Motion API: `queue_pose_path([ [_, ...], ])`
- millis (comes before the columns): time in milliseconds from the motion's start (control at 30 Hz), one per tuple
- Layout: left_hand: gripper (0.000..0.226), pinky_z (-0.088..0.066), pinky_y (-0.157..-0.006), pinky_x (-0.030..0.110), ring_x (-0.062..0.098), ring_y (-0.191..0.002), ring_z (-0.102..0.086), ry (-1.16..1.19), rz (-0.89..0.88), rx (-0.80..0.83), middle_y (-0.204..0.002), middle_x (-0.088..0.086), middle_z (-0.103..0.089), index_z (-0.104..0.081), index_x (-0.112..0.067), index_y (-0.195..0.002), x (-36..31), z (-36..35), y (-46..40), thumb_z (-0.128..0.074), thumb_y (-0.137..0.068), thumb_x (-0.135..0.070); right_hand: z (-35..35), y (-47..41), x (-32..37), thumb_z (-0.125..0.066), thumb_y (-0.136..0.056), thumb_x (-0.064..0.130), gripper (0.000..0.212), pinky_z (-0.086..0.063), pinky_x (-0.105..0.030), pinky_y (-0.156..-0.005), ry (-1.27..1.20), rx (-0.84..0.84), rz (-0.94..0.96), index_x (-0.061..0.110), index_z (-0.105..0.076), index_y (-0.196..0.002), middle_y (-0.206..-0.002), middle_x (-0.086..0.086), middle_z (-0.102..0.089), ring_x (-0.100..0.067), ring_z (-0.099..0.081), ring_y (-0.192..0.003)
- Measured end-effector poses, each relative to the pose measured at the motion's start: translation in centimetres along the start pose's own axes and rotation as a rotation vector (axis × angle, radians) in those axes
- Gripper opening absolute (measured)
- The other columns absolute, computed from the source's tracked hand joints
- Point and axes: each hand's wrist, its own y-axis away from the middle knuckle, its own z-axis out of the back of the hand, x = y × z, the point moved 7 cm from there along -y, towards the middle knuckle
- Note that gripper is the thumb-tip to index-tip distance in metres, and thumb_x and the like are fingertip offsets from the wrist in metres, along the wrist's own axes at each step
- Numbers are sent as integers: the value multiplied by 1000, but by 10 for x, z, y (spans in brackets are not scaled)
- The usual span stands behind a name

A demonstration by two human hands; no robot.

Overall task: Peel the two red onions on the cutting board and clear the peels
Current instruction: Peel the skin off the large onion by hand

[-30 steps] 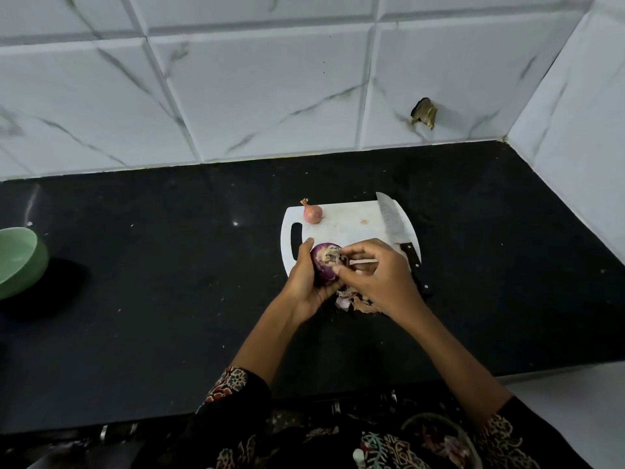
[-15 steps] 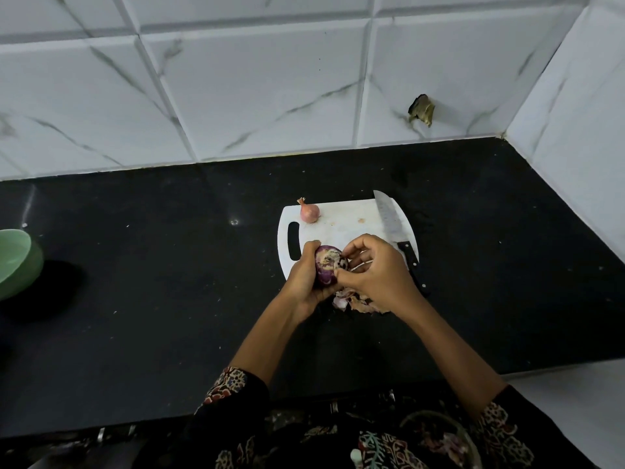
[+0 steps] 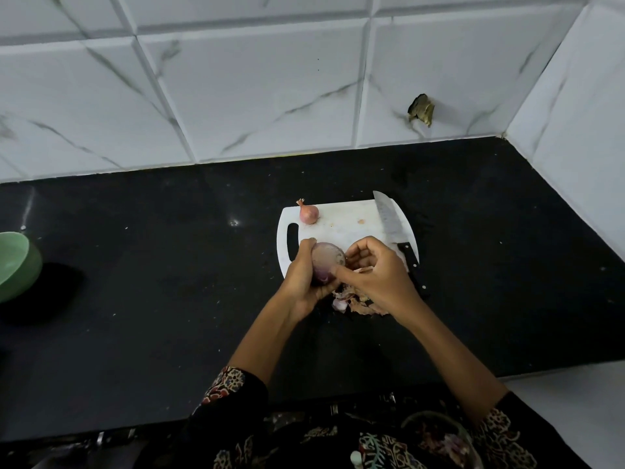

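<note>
Clearly, the peeling of the first onion was the step in hand. The left hand (image 3: 304, 275) was closed around the larger red onion (image 3: 327, 263) and held it just above the near edge of the cutting board (image 3: 345, 225). This onion showed smooth purple flesh on most of its visible side, so I judge it was nearly peeled. The right hand (image 3: 375, 272) touched the onion with its thumb low on the near side, and its fingers (image 3: 358, 247) were curled at the onion's right side; whether they pinched a strip of skin I could not tell. A small heap of peels (image 3: 355, 301) lay on the worktop (image 3: 169, 282) at the near edge of the board, partly under the right wrist. The second onion (image 3: 308, 213), smaller and with its dry skin on, sat near the far left corner of the board, well apart from the hands. A knife (image 3: 389, 218) lay along the right edge of the board.

The next move probably called for taking off the last skin and then setting this onion down. After that the small onion and the peels remained to do.
</note>
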Motion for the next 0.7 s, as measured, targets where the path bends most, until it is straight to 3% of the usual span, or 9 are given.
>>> queue_pose_path([
  [100, 36, -56, -61, 27, 17, -84, -66, -12, -17, 19, -94, 9, -69, -62, -11, -101, 0, -3, 0, -39, -96, -39, -2, 1, -2, -79, -70, 20, 32, -48, -10, -63, 19, -3, -26, 16, -55, -91, -84, 6, -62, -4, -60, -77],
  [300, 37, -53, -56, 25, 13, -73, -66, -14, -37, 26, -80, 6, -70, -62, -10, -93, 3, -4, 0, -37, -97, -37, 0, -2, 1, -77, -67, 14, 29, -48, -12, -57, 41, 4, -64, 14, -57, -87, -76, 6, -60, -3, -57, -68],
  [700, 38, -52, -46, 21, 15, -69, -62, 94, 63, -2, -83, 7, -66, -62, -8, -101, 3, 3, 0, -44, -94, -41, 5, -9, -4, -66, -79, 8, 9, -53, -21, -70, 26, -25, -8, 13, -70, -85, -79, 3, -69, -6, -65, -74],
])
